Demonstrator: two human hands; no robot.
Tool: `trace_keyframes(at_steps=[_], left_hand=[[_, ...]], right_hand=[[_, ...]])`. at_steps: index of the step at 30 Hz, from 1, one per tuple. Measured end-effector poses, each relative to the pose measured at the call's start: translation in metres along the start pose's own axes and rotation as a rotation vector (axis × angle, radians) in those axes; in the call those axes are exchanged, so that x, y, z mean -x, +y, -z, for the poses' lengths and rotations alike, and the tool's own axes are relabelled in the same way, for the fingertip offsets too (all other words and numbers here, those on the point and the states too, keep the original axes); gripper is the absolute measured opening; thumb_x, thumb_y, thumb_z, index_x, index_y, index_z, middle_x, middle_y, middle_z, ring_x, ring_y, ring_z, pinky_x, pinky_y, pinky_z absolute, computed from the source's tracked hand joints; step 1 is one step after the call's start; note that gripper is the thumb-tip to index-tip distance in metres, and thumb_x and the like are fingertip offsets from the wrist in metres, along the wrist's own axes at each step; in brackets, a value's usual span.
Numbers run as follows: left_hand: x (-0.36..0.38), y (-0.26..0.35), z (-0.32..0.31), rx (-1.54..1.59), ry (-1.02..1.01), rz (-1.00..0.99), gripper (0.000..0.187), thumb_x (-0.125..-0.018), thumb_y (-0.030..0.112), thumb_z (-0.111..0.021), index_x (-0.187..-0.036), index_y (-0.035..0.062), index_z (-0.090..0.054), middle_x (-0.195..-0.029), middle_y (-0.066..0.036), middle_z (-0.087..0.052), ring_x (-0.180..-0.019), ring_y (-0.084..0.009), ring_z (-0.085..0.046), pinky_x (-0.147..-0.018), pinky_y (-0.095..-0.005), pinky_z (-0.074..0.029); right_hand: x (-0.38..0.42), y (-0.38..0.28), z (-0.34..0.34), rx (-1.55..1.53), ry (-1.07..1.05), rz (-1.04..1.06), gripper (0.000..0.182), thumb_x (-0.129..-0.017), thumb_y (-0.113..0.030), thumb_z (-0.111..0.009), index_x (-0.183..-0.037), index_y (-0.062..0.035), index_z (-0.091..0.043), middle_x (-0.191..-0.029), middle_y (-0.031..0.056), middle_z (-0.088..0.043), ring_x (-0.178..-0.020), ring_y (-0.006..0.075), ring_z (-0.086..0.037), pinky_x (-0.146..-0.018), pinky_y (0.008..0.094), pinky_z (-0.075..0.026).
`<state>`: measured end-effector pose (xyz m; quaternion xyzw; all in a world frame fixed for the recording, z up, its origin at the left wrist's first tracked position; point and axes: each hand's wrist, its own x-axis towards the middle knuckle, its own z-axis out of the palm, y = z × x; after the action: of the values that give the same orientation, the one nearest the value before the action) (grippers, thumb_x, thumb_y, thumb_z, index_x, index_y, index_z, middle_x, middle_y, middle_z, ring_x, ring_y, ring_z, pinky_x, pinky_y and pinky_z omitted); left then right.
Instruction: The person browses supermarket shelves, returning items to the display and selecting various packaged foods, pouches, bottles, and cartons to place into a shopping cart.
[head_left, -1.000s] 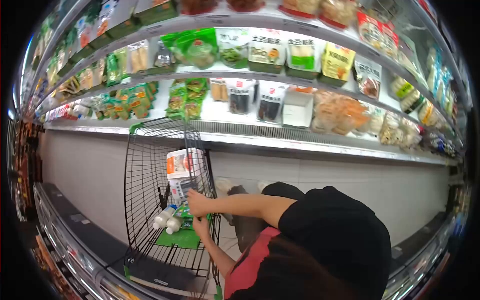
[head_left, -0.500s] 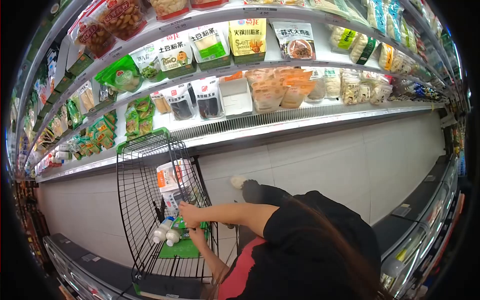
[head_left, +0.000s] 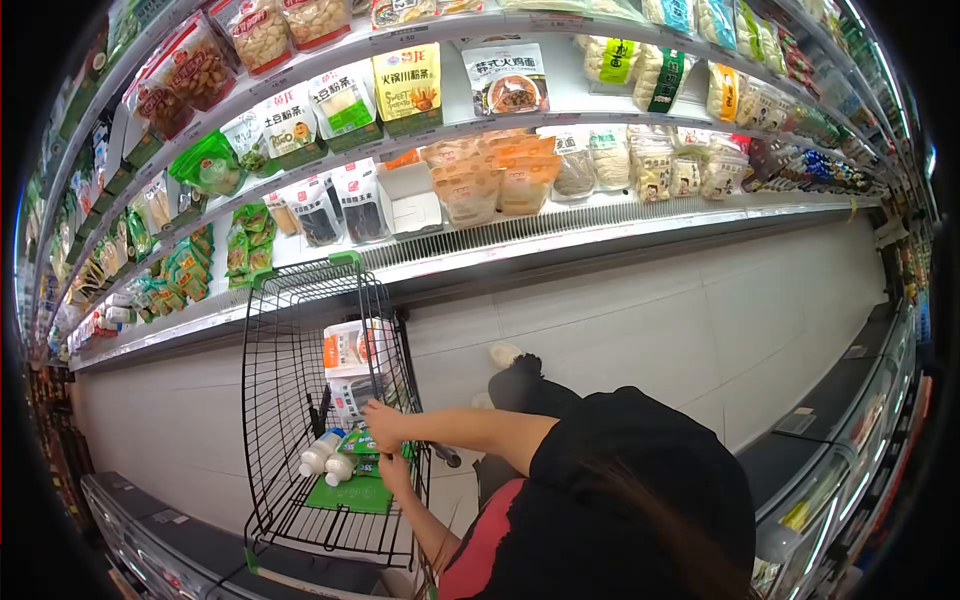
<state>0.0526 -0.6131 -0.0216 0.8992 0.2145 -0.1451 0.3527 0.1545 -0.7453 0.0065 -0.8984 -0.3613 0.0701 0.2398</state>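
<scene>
A black wire shopping cart (head_left: 262, 400) with green corner pieces stands to the left of my body. My right hand (head_left: 383, 426) is closed around the cart's near side rim. Just below it, my left hand (head_left: 394, 468) is curled at the same rim, its fingertips partly hidden. Beside my hands, inside the cart, lie green packets (head_left: 358, 442). Two white bottles (head_left: 326, 455) rest next to them, on or near a green panel (head_left: 345, 494). Farther up in the cart are a white and orange package (head_left: 350, 348) and a clear-fronted pack with dark contents (head_left: 350, 398).
A refrigerated shelf (head_left: 560, 235) with bagged noodles, corn and snacks runs along the far side. Pale floor tiles (head_left: 640, 320) lie between it and my feet (head_left: 505, 354). Low display cases (head_left: 190, 540) stand at lower left and on the right (head_left: 800, 425).
The shelf goods have shifted left in view. The cart appears slightly farther right and turned a little, with both hands staying at its side rim.
</scene>
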Motion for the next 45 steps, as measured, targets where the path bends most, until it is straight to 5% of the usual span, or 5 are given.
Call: trace_keyframes(at_steps=[7, 17, 23, 36, 45], left_hand=[[0.081, 0.019, -0.063, 0.039, 0.002, 0.011, 0.05, -0.091, 0.046, -0.058, -0.103, -0.0015, -0.065, -0.092, -0.024, -0.067, -0.081, -0.0419, -0.061, -0.071, -0.0432, -0.047], [0.201, 0.067, -0.165, 0.152, 0.017, 0.023, 0.053, -0.099, 0.048, -0.049, -0.106, -0.0004, -0.068, -0.081, -0.011, -0.069, -0.069, -0.0184, -0.059, -0.064, -0.0349, -0.046], [0.26, 0.1, -0.228, 0.139, 0.037, 0.095, 0.05, -0.097, 0.047, -0.053, -0.108, 0.0003, -0.068, -0.084, -0.015, -0.069, -0.07, -0.022, -0.063, -0.065, -0.0373, -0.047], [0.371, 0.194, -0.323, 0.07, 0.001, 0.188, 0.052, -0.095, 0.054, -0.05, -0.114, 0.0098, -0.069, -0.103, -0.016, -0.071, -0.096, -0.0373, -0.066, -0.082, -0.0429, -0.049], [0.417, 0.235, -0.376, 0.086, -0.026, 0.141, 0.059, -0.095, 0.058, -0.048, -0.111, 0.0056, -0.069, -0.093, -0.017, -0.071, -0.087, -0.0381, -0.065, -0.076, -0.0432, -0.049]], right_hand=[[0.101, 0.025, 0.015, -0.07, -0.2, 0.071, 0.056, -0.082, -0.058, -0.052, -0.082, -0.0078, -0.076, -0.098, 0.0085, -0.069, -0.108, 0.0295, -0.051, -0.096, 0.0451, -0.029], [0.261, 0.108, 0.016, -0.24, 0.168, 0.414, 0.032, -0.088, -0.039, -0.056, -0.081, -0.009, -0.067, -0.086, 0.0073, -0.064, -0.094, 0.0273, -0.059, -0.096, 0.0441, -0.037], [0.331, 0.126, 0.06, -0.066, -0.196, 0.344, 0.036, -0.087, -0.043, -0.058, -0.078, -0.012, -0.072, -0.087, 0.0046, -0.067, -0.095, 0.0261, -0.058, -0.093, 0.0424, -0.036], [0.478, 0.178, 0.096, -0.137, -0.01, 0.425, 0.049, -0.073, -0.057, -0.065, -0.084, -0.0101, -0.073, -0.088, 0.0076, -0.066, -0.097, 0.0288, -0.056, -0.095, 0.0453, -0.035], [0.546, 0.2, 0.131, -0.197, -0.076, 0.316, 0.036, -0.066, -0.051, -0.072, -0.075, -0.0165, -0.073, -0.082, 0.003, -0.066, -0.096, 0.0267, -0.055, -0.098, 0.0443, -0.032]])
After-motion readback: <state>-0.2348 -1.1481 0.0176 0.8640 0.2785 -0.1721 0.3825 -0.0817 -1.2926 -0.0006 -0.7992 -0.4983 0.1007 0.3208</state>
